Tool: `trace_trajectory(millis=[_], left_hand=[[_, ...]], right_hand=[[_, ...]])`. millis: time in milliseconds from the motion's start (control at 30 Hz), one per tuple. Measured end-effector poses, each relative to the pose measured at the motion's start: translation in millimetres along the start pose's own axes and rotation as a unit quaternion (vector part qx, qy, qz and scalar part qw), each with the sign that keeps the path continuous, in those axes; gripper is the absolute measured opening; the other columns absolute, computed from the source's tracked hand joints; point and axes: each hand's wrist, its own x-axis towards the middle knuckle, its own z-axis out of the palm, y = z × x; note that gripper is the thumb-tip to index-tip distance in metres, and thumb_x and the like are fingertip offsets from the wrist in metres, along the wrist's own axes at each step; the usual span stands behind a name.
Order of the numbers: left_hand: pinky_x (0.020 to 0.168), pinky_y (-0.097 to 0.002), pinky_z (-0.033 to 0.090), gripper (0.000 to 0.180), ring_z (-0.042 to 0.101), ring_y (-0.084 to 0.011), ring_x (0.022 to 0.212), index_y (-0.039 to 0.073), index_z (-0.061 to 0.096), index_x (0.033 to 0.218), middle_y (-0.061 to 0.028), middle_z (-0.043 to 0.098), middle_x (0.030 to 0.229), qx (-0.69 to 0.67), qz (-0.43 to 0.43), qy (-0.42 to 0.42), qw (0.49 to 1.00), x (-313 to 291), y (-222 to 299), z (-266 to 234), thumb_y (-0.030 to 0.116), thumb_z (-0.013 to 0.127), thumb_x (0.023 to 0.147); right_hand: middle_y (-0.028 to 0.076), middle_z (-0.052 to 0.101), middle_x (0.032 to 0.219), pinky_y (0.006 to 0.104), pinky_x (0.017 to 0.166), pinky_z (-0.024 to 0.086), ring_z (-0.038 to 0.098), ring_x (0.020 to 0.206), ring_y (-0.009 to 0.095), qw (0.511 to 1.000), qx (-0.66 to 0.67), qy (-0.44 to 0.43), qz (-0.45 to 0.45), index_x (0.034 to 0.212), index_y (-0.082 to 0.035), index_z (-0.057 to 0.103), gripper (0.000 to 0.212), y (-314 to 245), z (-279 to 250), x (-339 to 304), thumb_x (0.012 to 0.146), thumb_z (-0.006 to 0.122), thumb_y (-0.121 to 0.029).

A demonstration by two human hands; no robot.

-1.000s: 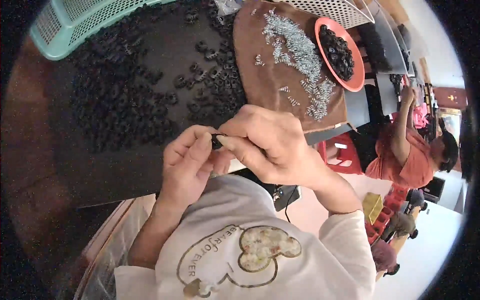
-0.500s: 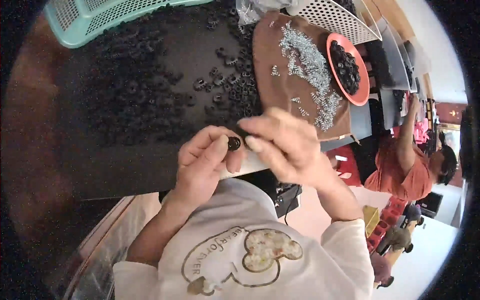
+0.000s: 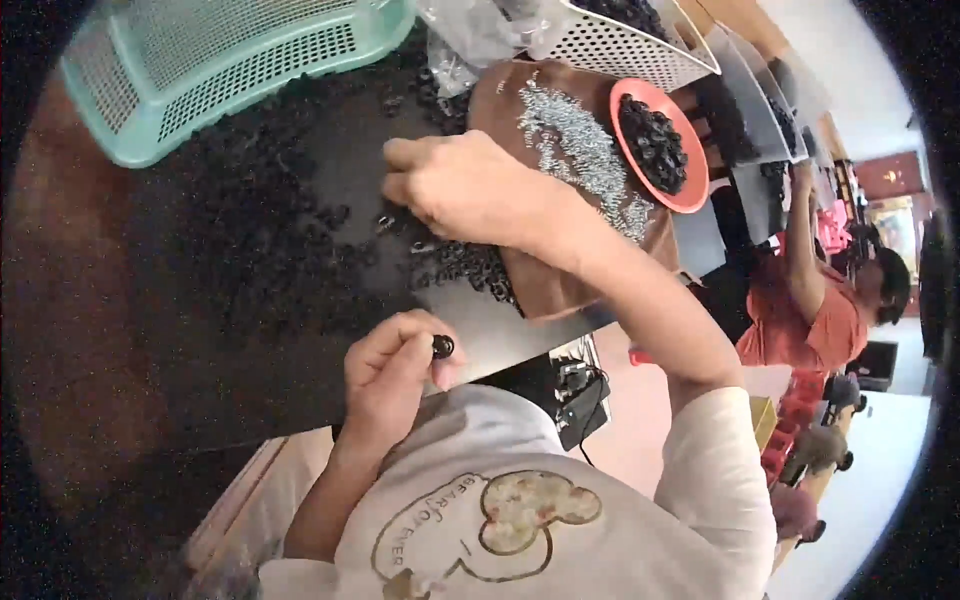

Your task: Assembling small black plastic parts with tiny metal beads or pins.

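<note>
My left hand (image 3: pixel 390 365) pinches a small round black plastic part (image 3: pixel 442 346) between thumb and fingers, just above the table's near edge. My right hand (image 3: pixel 450 185) is stretched out over the loose black parts (image 3: pixel 460 268) strewn on the table. Its fingers are curled and pressed together, pointing left; what they hold, if anything, is hidden. Beneath and to the right of that forearm lies a brown cloth (image 3: pixel 555 280) with a heap of small silver coil springs (image 3: pixel 580 140). A red-orange bowl (image 3: pixel 700 190) full of black parts rests at the cloth's right edge.
A green perforated basket (image 3: pixel 130 140) stands at the far left. Behind the cloth are a clear plastic bag (image 3: pixel 450 75) and a white perforated bin (image 3: pixel 620 50) with black parts. A person in an orange top (image 3: pixel 805 315) works at the right. Cables (image 3: pixel 590 400) hang below the table edge.
My right hand has left my left hand and reached forward and left over the black parts. My left hand still holds its black part, slightly lower in view. The whole view has shifted.
</note>
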Motion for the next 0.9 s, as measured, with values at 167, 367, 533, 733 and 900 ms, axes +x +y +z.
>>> trace_trajectory(millis=[167, 367, 533, 733, 900], left_hand=[[0.062, -0.0279, 0.045, 0.022, 0.051, -0.0133, 0.066, -0.004, 0.057, 0.09, -0.015, 0.061, 0.087, 0.017, 0.011, -0.006, 1.0, -0.1, 2.7, 2.9, 0.012, 0.046, 0.099], [0.058, -0.0307, 0.044, 0.025, 0.05, -0.0164, 0.062, -0.004, 0.054, 0.09, -0.0174, 0.058, 0.083, 0.006, 0.034, 0.018, 0.999, 2.9, 1.5, 8.0, 0.019, 0.049, 0.098], [0.057, -0.031, 0.045, 0.023, 0.049, -0.0166, 0.06, -0.002, 0.054, 0.093, -0.017, 0.057, 0.085, 0.041, 0.032, 0.017, 0.998, 4.4, -2.5, 8.2, 0.019, 0.047, 0.099], [0.053, -0.0312, 0.042, 0.029, 0.047, -0.0168, 0.06, 0.0, 0.053, 0.089, -0.0141, 0.054, 0.08, 0.098, 0.03, 0.074, 0.992, 4.8, -4.3, 13.7, 0.026, 0.05, 0.098], [0.053, -0.0301, 0.039, 0.031, 0.046, -0.017, 0.062, 0.001, 0.049, 0.085, -0.0112, 0.05, 0.079, 0.116, 0.04, 0.059, 0.991, 4.4, -5.6, 13.8, 0.028, 0.046, 0.1]], right_hand=[[0.011, 0.055, 0.087, 0.0418, 0.059, 0.054, 0.064, 0.078, 0.031, 1.0, -0.013, -0.003, -0.01, 0.08, -0.001, 0.061, 0.014, -0.6, 0.5, 0.6, 0.069, 0.062, -0.009], [0.015, 0.061, 0.095, 0.0437, 0.062, 0.056, 0.066, 0.081, 0.034, 0.997, 0.002, -0.065, 0.042, 0.082, -0.001, 0.065, 0.016, -2.7, -1.8, 1.8, 0.068, 0.065, -0.01], [0.013, 0.063, 0.086, 0.0392, 0.054, 0.055, 0.068, 0.075, 0.028, 0.997, -0.045, 0.066, 0.011, 0.069, -0.004, 0.065, 0.012, 3.9, 19.2, 4.9, 0.072, 0.062, -0.015], [0.016, 0.064, 0.089, 0.0406, 0.057, 0.055, 0.068, 0.075, 0.031, 0.997, -0.026, 0.057, 0.055, 0.072, -0.003, 0.068, 0.013, 3.4, 12.1, -6.0, 0.072, 0.062, -0.014], [0.017, 0.063, 0.094, 0.041, 0.058, 0.055, 0.068, 0.075, 0.031, 0.997, -0.008, 0.076, 0.016, 0.072, -0.003, 0.068, 0.013, 7.7, 13.4, -13.0, 0.073, 0.062, -0.015]])
